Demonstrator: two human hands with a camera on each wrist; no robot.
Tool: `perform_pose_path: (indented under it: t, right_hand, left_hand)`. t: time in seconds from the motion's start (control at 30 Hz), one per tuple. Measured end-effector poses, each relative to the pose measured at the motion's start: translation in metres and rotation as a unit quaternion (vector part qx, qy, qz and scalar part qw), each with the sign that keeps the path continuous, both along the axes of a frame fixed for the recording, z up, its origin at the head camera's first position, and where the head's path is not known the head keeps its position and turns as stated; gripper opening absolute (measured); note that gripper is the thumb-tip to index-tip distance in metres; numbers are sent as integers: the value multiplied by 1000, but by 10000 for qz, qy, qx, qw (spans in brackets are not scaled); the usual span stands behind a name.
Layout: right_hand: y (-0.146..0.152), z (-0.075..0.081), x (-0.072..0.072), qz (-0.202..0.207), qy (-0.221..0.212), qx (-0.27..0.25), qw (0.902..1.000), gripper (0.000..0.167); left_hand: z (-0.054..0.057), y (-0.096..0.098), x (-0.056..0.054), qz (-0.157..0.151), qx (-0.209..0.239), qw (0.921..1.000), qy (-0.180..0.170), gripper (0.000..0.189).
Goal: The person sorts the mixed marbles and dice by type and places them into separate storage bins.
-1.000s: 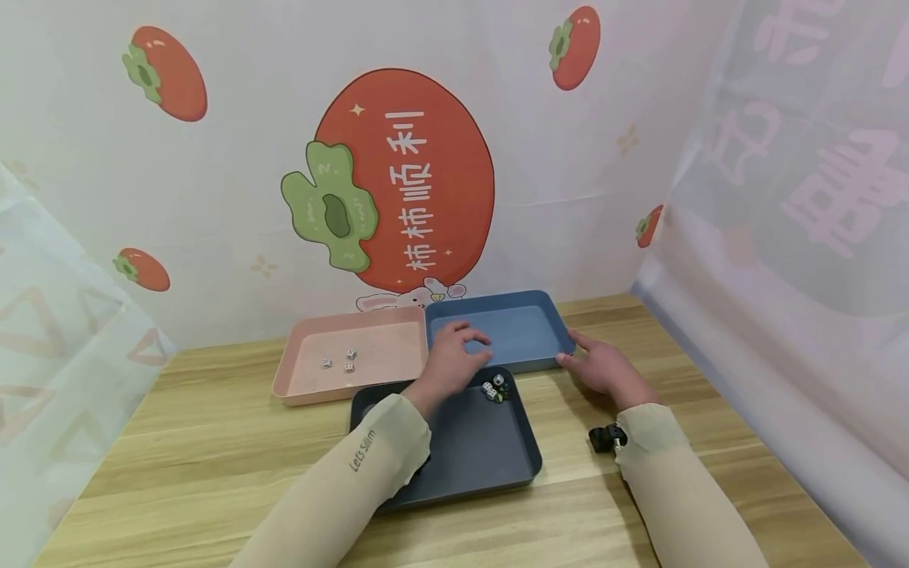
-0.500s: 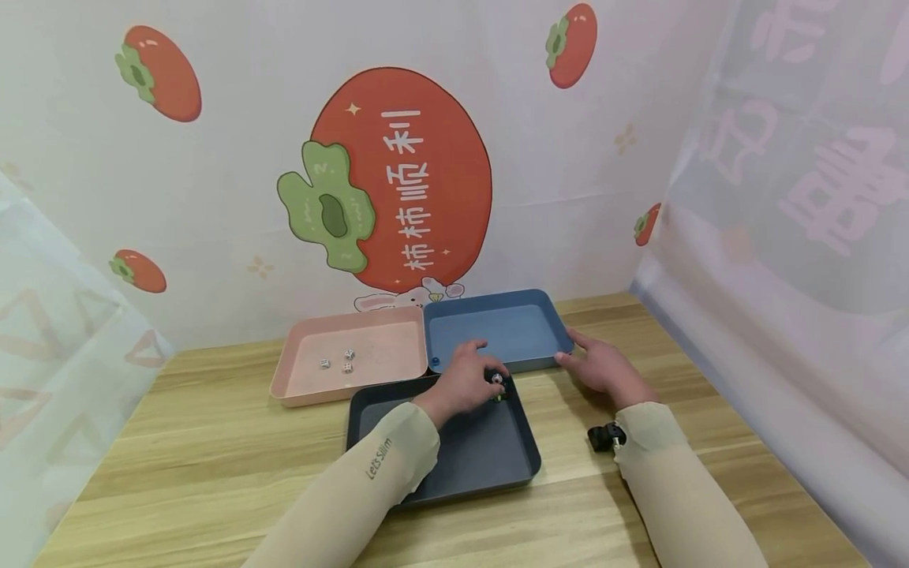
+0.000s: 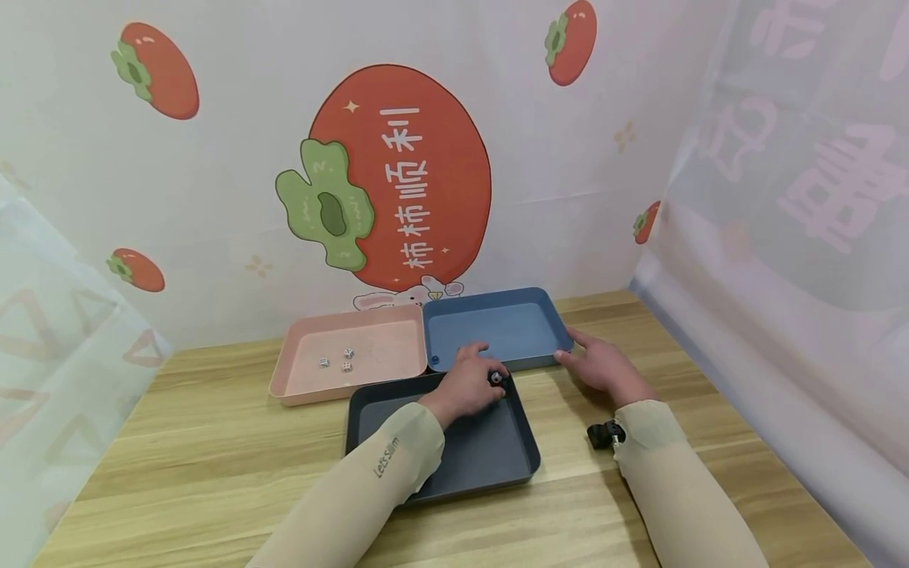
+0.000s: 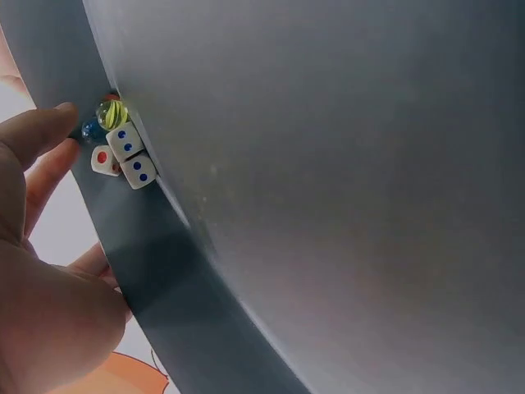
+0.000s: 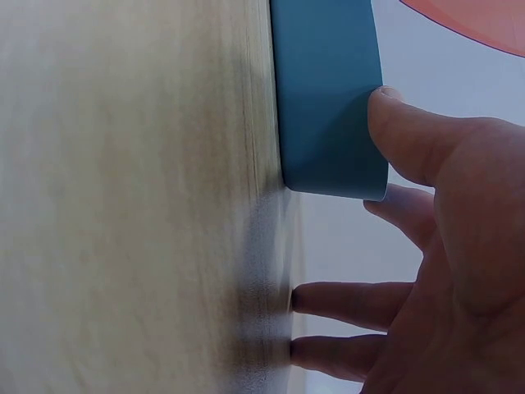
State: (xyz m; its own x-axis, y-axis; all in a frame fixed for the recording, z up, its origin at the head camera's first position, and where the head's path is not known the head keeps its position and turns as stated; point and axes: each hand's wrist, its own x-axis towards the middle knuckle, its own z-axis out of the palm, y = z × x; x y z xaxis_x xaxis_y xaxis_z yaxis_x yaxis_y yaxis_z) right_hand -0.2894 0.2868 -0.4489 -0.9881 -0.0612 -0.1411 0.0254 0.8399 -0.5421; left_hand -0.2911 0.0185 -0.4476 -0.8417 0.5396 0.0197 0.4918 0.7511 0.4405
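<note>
My left hand [image 3: 469, 383] reaches over the far right corner of the dark grey tray [image 3: 483, 461]. In the left wrist view its thumb and a finger come close together right beside a blue marble [image 4: 90, 130]. A yellow-green marble [image 4: 111, 115] and several white dice [image 4: 138, 170] cluster there, with a bit of orange-red partly hidden behind. My right hand [image 3: 602, 365] touches the near right corner of the blue tray [image 3: 514, 322], thumb on the front wall, a finger round the side, other fingers [image 5: 353, 304] straight. A blue marble [image 3: 435, 360] lies in this tray's near left corner.
A pink tray [image 3: 387, 335] holding three dice [image 3: 347, 361] stands left of the blue one, side by side. A small black device [image 3: 604, 435] sits at my right cuff. Behind the wooden table [image 3: 213, 442] hangs a persimmon-print cloth [image 3: 426, 181].
My left hand has moved from over the blue tray down to the dice and marbles in the dark tray. A blue marble now shows in the blue tray. The right hand stays put.
</note>
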Motion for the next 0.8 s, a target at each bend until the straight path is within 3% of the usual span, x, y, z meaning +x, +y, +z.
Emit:
perform_pose_path:
  t: [0.43,0.67,0.8]
  right_hand:
    - [0,1,0,29,61,10,10000,76]
    - [0,0,0,9,30,-5,10000,75]
    - [0,1,0,0,17,-20,10000,75]
  left_hand:
    - [-4,4,-2,30,-294,9994,188,23]
    - [-8,8,-1,-28,-778,9953,579,22]
    - [-7,9,1,-17,-842,9947,586,20]
